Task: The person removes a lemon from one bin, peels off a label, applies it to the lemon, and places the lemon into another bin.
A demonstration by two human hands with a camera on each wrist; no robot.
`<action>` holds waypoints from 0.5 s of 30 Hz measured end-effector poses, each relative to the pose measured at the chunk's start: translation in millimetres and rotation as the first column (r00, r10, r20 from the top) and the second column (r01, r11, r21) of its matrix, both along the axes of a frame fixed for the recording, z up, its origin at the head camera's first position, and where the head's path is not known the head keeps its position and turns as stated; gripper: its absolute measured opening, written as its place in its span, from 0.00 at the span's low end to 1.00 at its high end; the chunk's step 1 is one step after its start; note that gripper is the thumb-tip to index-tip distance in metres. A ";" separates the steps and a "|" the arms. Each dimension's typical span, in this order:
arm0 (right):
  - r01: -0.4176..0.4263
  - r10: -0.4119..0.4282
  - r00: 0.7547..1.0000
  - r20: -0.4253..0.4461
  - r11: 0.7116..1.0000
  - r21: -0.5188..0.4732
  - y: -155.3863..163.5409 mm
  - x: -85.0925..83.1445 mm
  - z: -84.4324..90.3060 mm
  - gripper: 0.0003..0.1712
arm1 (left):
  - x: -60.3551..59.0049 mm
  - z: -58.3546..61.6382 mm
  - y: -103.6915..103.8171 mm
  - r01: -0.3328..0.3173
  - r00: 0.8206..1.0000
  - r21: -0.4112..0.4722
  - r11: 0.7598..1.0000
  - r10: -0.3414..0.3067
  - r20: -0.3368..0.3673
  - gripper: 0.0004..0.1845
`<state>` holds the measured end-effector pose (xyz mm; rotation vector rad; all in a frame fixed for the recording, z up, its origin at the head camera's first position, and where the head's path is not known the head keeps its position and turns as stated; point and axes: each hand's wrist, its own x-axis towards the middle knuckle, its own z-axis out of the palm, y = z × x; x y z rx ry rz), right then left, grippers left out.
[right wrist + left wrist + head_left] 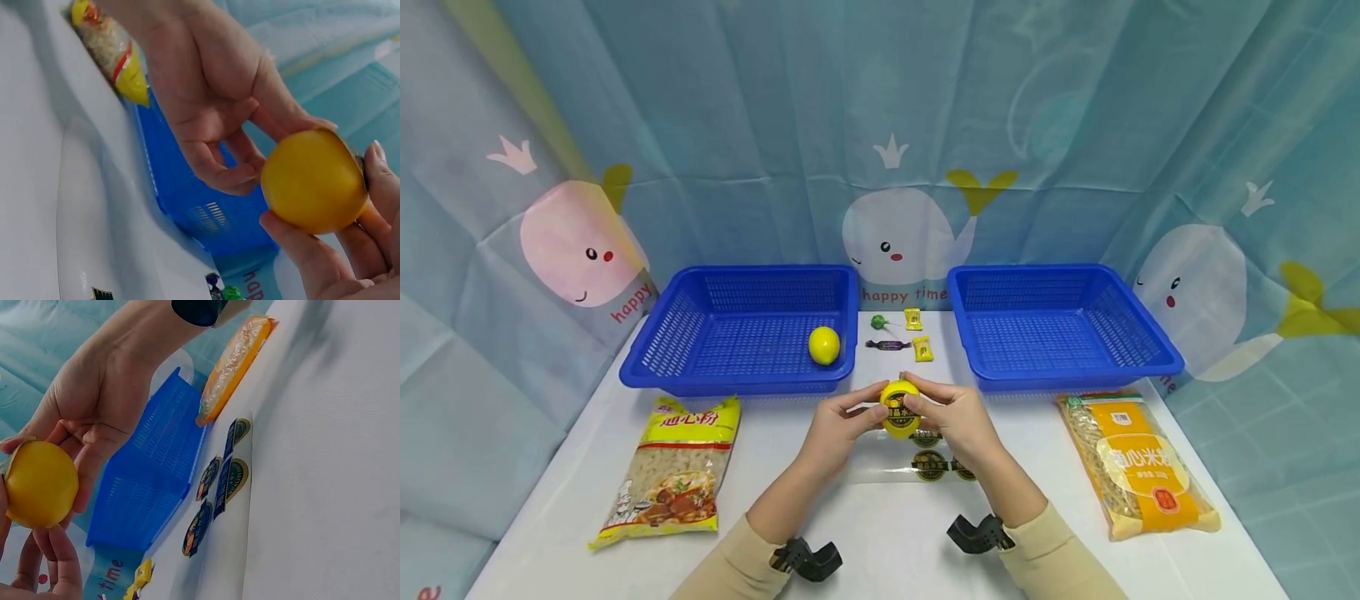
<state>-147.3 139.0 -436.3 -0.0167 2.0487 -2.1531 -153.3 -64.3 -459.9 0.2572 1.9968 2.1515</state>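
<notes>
Between both hands, above the table's middle, is a yellow lemon with a dark round sticker on the side facing the head camera. My left hand pinches its left side with fingers and thumb. From the right, my right hand holds it too, its thumb on the sticker. The wrist views show the lemon's plain yellow side and fingers of both hands around it. Below the hands lies a clear strip with several dark round stickers, partly hidden by the right hand.
A blue basket at back left holds another lemon; a second blue basket stands back right. Between them lie a green lollipop, a purple-wrapped candy and yellow candies. Pasta bags flank the hands.
</notes>
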 end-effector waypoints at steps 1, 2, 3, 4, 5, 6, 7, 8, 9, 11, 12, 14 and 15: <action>-0.006 0.006 1.000 0.010 1.000 -0.023 0.4 -0.2 0.2 0.24 | -0.1 0.9 -0.1 -0.001 1.000 -0.006 1.000 0.002 0.003 0.22; -0.010 0.011 1.000 0.021 0.999 -0.047 0.7 -0.4 0.3 0.24 | 0.1 2.2 -0.1 -0.004 1.000 -0.009 1.000 0.004 0.005 0.21; -0.013 0.015 0.999 0.029 0.998 -0.067 0.7 -0.4 0.7 0.23 | 0.3 3.3 -0.1 -0.007 1.000 -0.010 1.000 0.007 0.008 0.21; -0.014 0.018 0.999 0.035 0.996 -0.088 0.7 -0.3 1.0 0.23 | 0.7 4.6 -0.1 -0.009 1.000 -0.013 1.000 0.009 0.008 0.20; -0.020 0.024 0.999 0.036 0.995 -0.099 0.9 -0.3 1.0 0.23 | 1.0 5.7 -0.1 -0.011 1.000 -0.018 1.000 0.011 0.001 0.20; -0.028 0.032 0.999 0.038 0.993 -0.113 1.0 -0.6 0.7 0.23 | 1.2 6.6 -0.1 -0.013 1.000 -0.018 1.000 0.013 -0.004 0.20; -0.042 0.046 0.998 0.033 0.991 -0.124 1.3 -0.5 0.8 0.23 | 1.4 7.4 -0.1 -0.015 1.000 -0.017 1.000 0.015 -0.007 0.20; -0.061 0.065 0.998 0.025 0.989 -0.133 2.0 -0.5 0.7 0.24 | 1.6 8.0 -0.2 -0.017 1.000 -0.012 1.000 0.017 -0.008 0.20; -0.086 0.089 0.996 0.011 0.986 -0.142 2.8 -0.4 0.7 0.24 | 1.8 8.6 -0.3 -0.020 1.000 -0.009 1.000 0.020 -0.007 0.20; -0.144 0.143 0.990 -0.018 0.976 -0.162 5.2 -0.1 0.5 0.25 | 2.0 9.4 -0.5 -0.028 1.000 -0.004 1.000 0.028 -0.005 0.20; -0.173 0.170 0.985 -0.032 0.969 -0.176 6.5 0.1 0.5 0.25 | 2.1 9.6 -0.7 -0.032 0.999 0.003 0.999 0.032 -0.001 0.19; -0.212 0.205 0.977 -0.055 0.959 -0.186 8.6 0.7 1.1 0.27 | 2.3 9.9 -1.1 -0.037 0.999 0.007 0.999 0.037 0.005 0.19; -0.219 0.210 0.976 -0.064 0.958 -0.187 9.3 1.1 1.4 0.27 | 2.4 9.7 -1.3 -0.037 0.999 0.006 0.999 0.037 0.005 0.19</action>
